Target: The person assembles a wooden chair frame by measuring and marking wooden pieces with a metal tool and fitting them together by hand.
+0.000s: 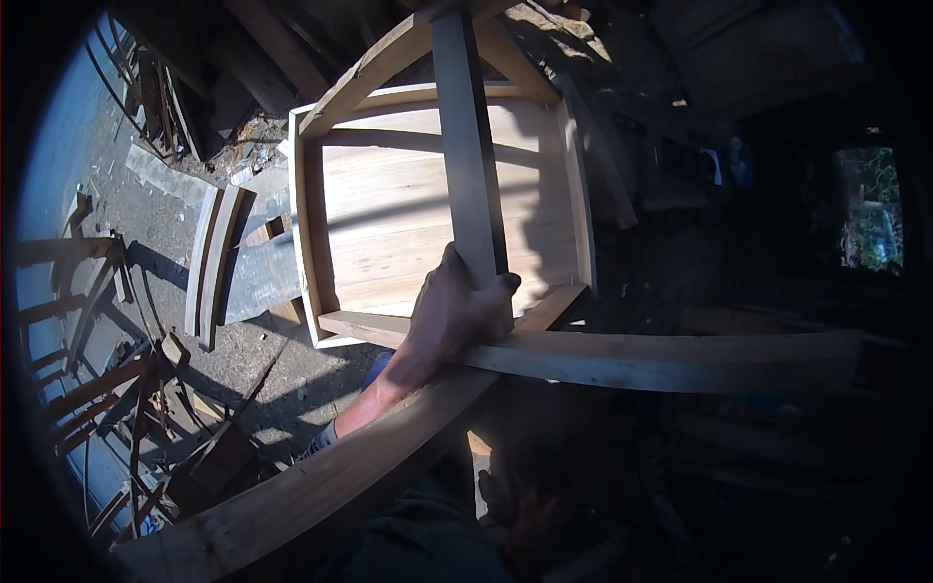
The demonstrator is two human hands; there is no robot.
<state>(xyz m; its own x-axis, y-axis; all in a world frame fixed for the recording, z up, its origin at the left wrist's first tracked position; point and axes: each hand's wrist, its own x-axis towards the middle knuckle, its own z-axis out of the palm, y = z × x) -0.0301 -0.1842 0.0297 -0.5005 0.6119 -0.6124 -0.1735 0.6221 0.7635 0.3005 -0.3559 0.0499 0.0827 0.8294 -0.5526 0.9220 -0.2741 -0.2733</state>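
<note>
My left hand reaches in from the lower left, its fingers closed round the near end of a long wooden beam. The beam extends away from me over a shallow wooden box with a planked bottom. At the wrist, a second wooden board runs off to the right. A third, slightly curved board slants from the lower left beneath the hand. Where these pieces meet is partly hidden by the hand. My right hand does not show; the lower right is very dark.
Two narrow wood strips lie left of the box, by a grey sheet. Scrap wood is heaped at the far left on the concrete ground. Angled timbers cross the box's far edge. A bright opening shows at right.
</note>
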